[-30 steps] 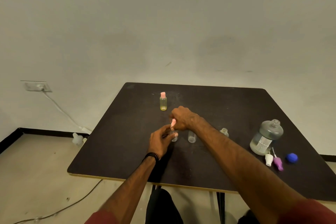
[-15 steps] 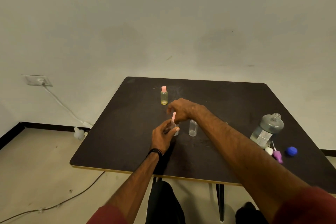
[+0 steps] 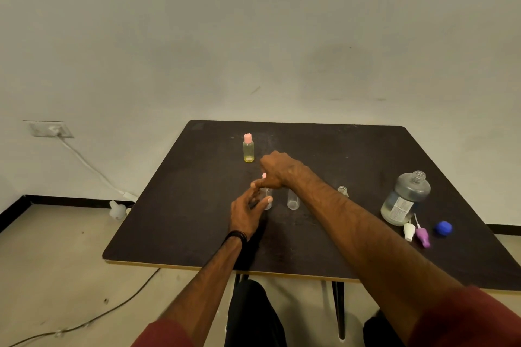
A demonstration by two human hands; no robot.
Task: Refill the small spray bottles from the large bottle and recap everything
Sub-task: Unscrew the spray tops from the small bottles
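Centrally on the table, the left hand grasps a small clear bottle while the right hand pinches its pink cap on top; the large bottle stands uncapped at right.

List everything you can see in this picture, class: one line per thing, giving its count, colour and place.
Table: one, dark brown, centre.
Capped small bottle: one, yellowish with pink cap, far side of table.
Small bottle being capped: one, clear, between the hands.
Pink cap: one, under the right fingers.
Open small bottles: two, clear, one beside the held bottle, one behind the right forearm.
Large bottle: one, grey-clear, uncapped, table's right.
Loose spray caps: white and purple, before the large bottle.
Blue cap: one, right of those.
Wall socket: one, left wall.
Left hand: grip on the clear bottle.
Right hand: grip on the pink cap.
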